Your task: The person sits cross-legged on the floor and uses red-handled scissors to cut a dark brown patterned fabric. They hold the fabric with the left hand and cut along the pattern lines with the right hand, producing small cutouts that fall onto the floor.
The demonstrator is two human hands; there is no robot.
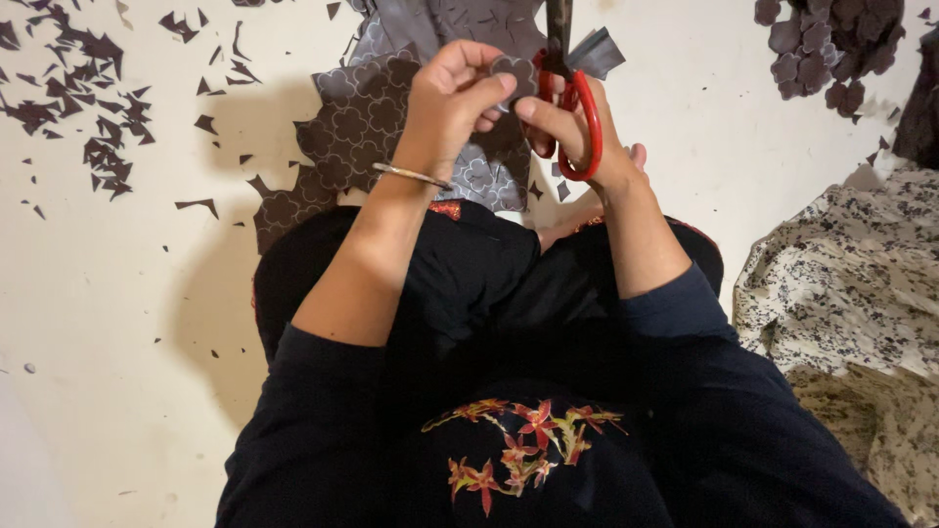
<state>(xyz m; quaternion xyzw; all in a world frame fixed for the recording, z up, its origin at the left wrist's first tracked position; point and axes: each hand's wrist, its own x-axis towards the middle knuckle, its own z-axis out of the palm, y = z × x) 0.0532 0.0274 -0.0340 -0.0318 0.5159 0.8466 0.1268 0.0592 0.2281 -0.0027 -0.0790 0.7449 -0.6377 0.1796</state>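
1. A pale, cream-coloured floor [117,323] filled the scene, seen from above the seated person, whose dark garment with red-and-gold embroidered flowers [518,445] took up the lower middle of the frame.
2. A speckled cream-and-black cloth [851,284] lay bunched at the right edge, well apart from the hands.
3. A large sheet of brown fabric [342,147] with a repeated clover-shaped pattern spread from the person's lap toward the top of the frame, with a greyer stretch of it beneath the hands.
4. Dark brown offcuts [98,108] were scattered across the floor at upper left, and a heap of cut-out rounded pieces [822,49] sat at upper right.
5. The right hand [577,132] was closed through the red loops of a pair of scissors [577,108], the fingers gripping the handles while the dark blades pointed up and away from the body.
6. The left hand [450,103], with a thin metal bangle [411,176] at the wrist, pinched a small grey-brown fabric piece [511,73] between thumb and fingers, just beside the scissor handles and above the patterned sheet.
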